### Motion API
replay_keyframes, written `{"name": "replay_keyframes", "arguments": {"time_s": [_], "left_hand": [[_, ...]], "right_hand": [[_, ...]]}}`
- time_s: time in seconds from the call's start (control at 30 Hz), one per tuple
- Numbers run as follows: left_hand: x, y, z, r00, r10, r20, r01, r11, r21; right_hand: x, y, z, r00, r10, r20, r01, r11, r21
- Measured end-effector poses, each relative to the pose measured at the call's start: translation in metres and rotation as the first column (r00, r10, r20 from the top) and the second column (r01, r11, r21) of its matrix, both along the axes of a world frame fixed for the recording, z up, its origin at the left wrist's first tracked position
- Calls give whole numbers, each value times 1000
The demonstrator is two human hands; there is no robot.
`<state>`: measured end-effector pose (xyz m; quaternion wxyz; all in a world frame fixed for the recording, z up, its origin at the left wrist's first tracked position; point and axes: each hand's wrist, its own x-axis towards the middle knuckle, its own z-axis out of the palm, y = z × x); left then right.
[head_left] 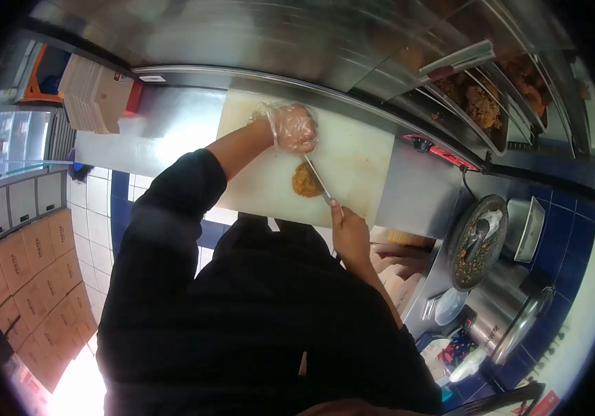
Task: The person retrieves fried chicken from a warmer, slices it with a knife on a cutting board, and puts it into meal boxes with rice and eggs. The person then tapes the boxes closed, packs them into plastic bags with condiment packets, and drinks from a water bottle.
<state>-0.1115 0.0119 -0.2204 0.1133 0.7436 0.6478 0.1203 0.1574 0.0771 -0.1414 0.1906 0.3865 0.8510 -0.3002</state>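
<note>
Black-clothed torso [262, 312] nearest, the right hand [351, 236] clamps, against rounded brown food [303, 182], a thin silver knife [317, 176] best kept clear of the plastic-gloved left hand [294, 130], its grip unclear.

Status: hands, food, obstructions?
Right hand gripping knife. Gloved left hand curled near its tip, contents unclear. Brown food piece on white board, against the knife. Nothing seen blocking it.

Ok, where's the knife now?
The knife is in the right hand, over the cutting board near the head view's centre, along the food's right edge.
</note>
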Motion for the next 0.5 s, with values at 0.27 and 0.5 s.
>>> {"name": "replay_keyframes", "arguments": {"time_s": [0.27,0.5], "left_hand": [[-10,3,0,999,-48,-1,48,998,-34],[23,-11,1,989,-93,113,96,995,-20]], "right_hand": [[1,-14,-40,999,15,-38,-13,998,57],[40,-3,3,994,108,-29,-101,979,179]]}}
